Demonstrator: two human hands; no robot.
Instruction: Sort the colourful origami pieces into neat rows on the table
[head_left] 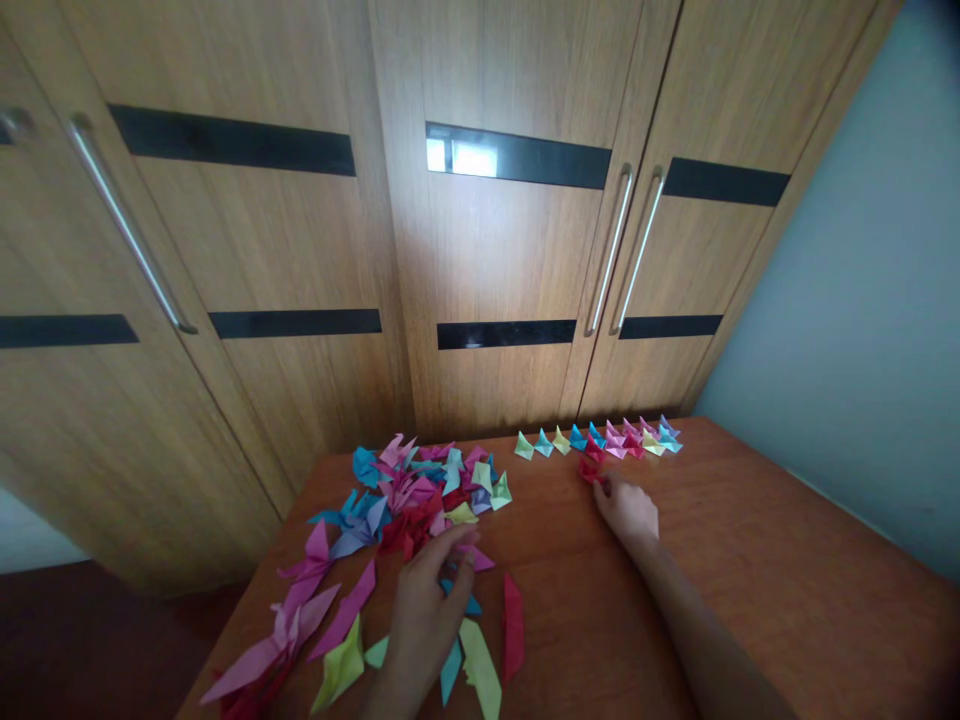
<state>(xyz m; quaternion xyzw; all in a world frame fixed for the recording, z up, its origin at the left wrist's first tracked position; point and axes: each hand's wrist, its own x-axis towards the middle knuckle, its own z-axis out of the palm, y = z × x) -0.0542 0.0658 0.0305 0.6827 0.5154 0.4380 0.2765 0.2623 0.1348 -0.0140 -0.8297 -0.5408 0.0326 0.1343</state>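
My right hand (pixel 628 508) pinches a small red folded-paper piece (pixel 591 470) on the table, just in front of the row of little origami boats (pixel 577 438). The boats are green, blue, yellow, pink and lilac, with pointed tips. My left hand (pixel 431 610) hovers over the near side of a heap of colourful folded paper (pixel 409 490), its fingers curved and thumb a little apart. Close to its fingertips lies a pink piece (pixel 478 557). I see nothing held in that hand, though its palm is hidden.
Flat folded strips lie nearer me, among them a red strip (pixel 513 628) and a pale green one (pixel 481 665). Pink origami cranes (pixel 277 640) lie toward the left edge of the wooden table (pixel 585 620). Behind the table stands a wooden wardrobe (pixel 495 250); a pale wall (pixel 840 380) is at right.
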